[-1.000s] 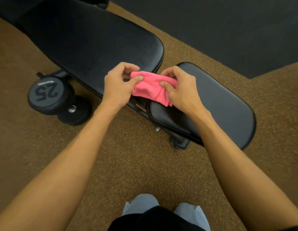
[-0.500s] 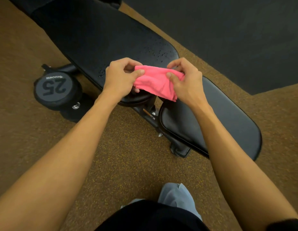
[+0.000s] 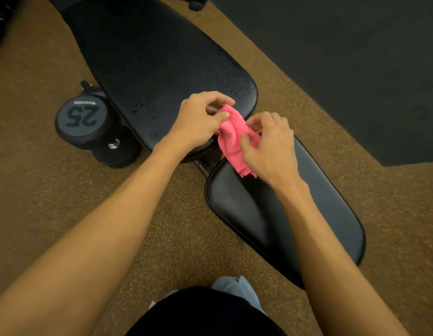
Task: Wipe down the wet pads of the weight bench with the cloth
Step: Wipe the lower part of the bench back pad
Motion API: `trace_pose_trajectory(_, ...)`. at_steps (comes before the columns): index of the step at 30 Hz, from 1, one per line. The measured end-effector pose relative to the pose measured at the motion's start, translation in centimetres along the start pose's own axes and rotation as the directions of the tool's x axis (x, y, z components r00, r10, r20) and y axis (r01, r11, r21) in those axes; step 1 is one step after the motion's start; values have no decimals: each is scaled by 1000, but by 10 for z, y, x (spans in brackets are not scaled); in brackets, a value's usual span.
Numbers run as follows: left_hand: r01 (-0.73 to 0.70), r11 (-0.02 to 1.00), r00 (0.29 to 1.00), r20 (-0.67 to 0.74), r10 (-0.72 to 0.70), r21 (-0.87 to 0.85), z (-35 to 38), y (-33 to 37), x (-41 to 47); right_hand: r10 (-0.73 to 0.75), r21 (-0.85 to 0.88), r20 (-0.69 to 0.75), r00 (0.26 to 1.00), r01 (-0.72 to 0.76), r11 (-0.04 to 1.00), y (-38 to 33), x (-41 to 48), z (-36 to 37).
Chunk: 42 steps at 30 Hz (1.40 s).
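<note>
While poised over the gap between back pad (image 3: 150, 57) and seat pad (image 3: 247, 209), pinches the crumpled pink cloth (image 3: 228, 137) in both grips: left grip (image 3: 198, 120) at the top corner, right grip (image 3: 271, 149) on the lower side. Hides part of the back pad's droplet-beaded near end. Left of the bench (image 3: 208, 163), a "25" dumbbell (image 3: 84, 122) on the speckled brown floor (image 3: 174, 238); dark mat (image 3: 356, 57) beyond.

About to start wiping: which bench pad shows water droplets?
The longer back pad, beaded with droplets near its rounded end; the shorter seat pad shows none visible.
</note>
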<state>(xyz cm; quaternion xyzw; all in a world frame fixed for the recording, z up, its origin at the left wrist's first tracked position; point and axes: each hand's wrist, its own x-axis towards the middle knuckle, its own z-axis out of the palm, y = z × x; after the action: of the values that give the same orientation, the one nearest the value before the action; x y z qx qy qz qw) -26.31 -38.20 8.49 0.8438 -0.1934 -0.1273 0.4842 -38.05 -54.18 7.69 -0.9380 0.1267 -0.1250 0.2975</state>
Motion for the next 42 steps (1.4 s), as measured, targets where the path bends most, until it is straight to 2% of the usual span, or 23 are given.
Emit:
trace_pose_trajectory(6, -45, 998, 996, -81, 49, 54, 11, 1, 10, -123, 64, 32, 992, 121, 991, -4, 14, 29)
trace_pose_trajectory(11, -92, 986, 986, -125, 110, 140, -5, -16, 18, -159, -21, -43, 986, 158, 987, -1, 20, 46)
trace_pose_trajectory(16, -148, 933, 965, -159, 209, 328, -28, -37, 36, -176, -134, -155, 972, 156, 979, -4, 31, 56)
trace_pose_trajectory(19, -163, 900, 952, -177, 251, 403, -41, -54, 48, -255, -155, -172, 952, 229, 961, -15, 40, 65)
trace_pose_trajectory(22, -125, 884, 958, -176, 225, 450, -49, -74, 53, -331, -116, -122, 936, 318, 941, -12, 35, 60)
trace_pose_trajectory(24, -122, 881, 959, -175, 224, 456, -50, -84, 52, -307, -124, -116, 945, 293, 948, -2, 30, 52)
trace_pose_trajectory(28, -107, 879, 954, -202, 223, 465, -44, -87, 52, -132, -106, -175, 976, 115, 988, -3, 41, 53)
trace_pose_trajectory(30, -97, 868, 955, -199, 219, 488, -43, -87, 51, -149, -82, -165, 975, 137, 987, -12, 52, 60)
trace_pose_trajectory(35, -72, 866, 956, -212, 201, 494, -43, -87, 49, -360, -69, -11, 933, 359, 931, 3, 48, 49)
trace_pose_trajectory(40, -47, 870, 952, -242, 187, 490, -40, -85, 51, -205, -44, -114, 972, 201, 979, 0, 64, 48)
trace_pose_trajectory(42, -37, 871, 951, -251, 181, 490, -40, -85, 50, -230, -59, -84, 970, 225, 973, -9, 73, 61)
